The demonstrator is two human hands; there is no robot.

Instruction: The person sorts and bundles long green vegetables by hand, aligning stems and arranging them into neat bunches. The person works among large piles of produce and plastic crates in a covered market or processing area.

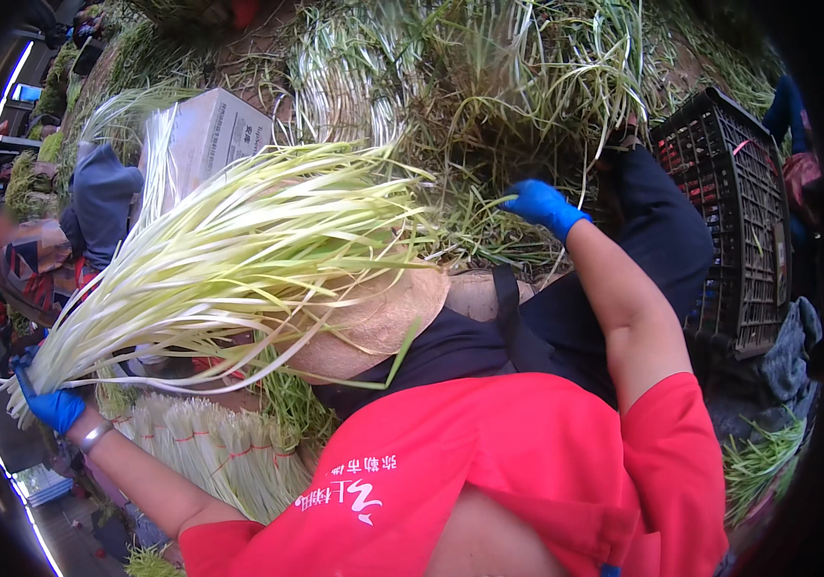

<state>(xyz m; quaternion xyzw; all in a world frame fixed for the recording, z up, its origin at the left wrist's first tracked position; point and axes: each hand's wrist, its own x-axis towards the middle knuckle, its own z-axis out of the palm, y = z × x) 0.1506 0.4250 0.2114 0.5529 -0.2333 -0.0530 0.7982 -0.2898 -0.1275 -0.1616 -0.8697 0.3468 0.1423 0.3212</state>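
My left hand (54,404), in a blue glove with a metal bracelet at the wrist, grips the white stem ends of a large bunch of pale yellow-green leafy stalks (238,252), which look like blanched chives. The leaves fan out over my lap. My right hand (538,205), also blue-gloved, is apart from the bunch, its fingers closed around a short green leaf (498,201). Beneath and beyond it lie loose green leaves (477,231) on the ground.
A cardboard box (217,137) with printing stands beyond the bunch. Rubber-banded white stalks (217,447) lie near my left forearm. More loose stalks (354,86) cover the ground ahead. A black plastic crate (736,231) stands at right. A person (44,260) sits at left.
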